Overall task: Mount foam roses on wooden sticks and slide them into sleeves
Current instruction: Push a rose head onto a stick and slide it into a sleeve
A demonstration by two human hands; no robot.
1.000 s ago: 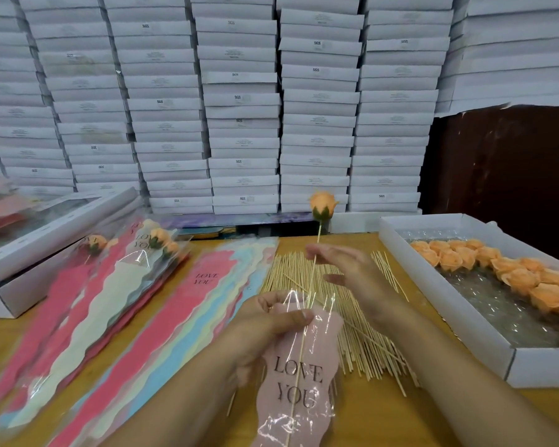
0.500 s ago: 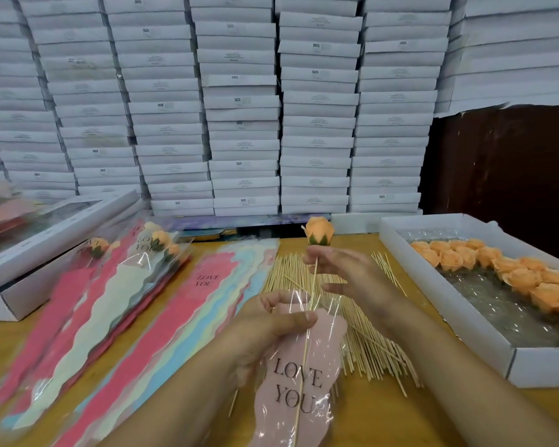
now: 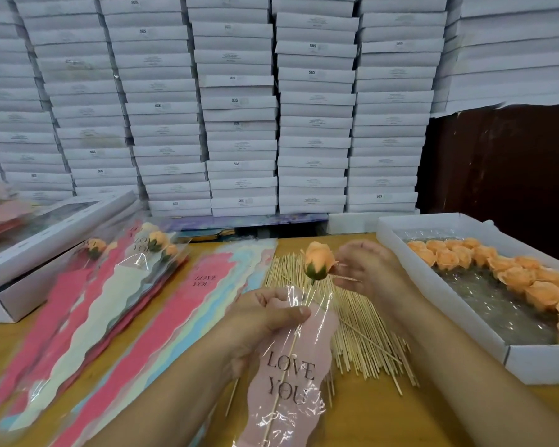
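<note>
An orange foam rose [image 3: 317, 260] sits on a thin wooden stick [image 3: 289, 353] that runs down inside a clear sleeve with a pink "LOVE YOU" insert [image 3: 288, 382]. My left hand [image 3: 265, 317] grips the sleeve's top edge, thumb pressed on the plastic by the stick. My right hand [image 3: 365, 269] is just right of the rose, its curled fingertips against the flower's side. The rose head stands a little above the sleeve's mouth, tilted left.
Loose wooden sticks [image 3: 362, 337] lie in a pile under my hands. A white tray [image 3: 397, 240] at the right holds several orange rose heads [image 3: 484, 262]. Empty sleeves [image 3: 162, 324] fan out at the left, with filled sleeves [image 3: 155, 243] and a flat box [image 3: 55, 233] beyond. White boxes [image 3: 239, 124] are stacked behind.
The rose and its stick have slid down deeper into the sleeve. My right hand's fingers went from the stick to the rose head. My left hand has kept its grip on the sleeve.
</note>
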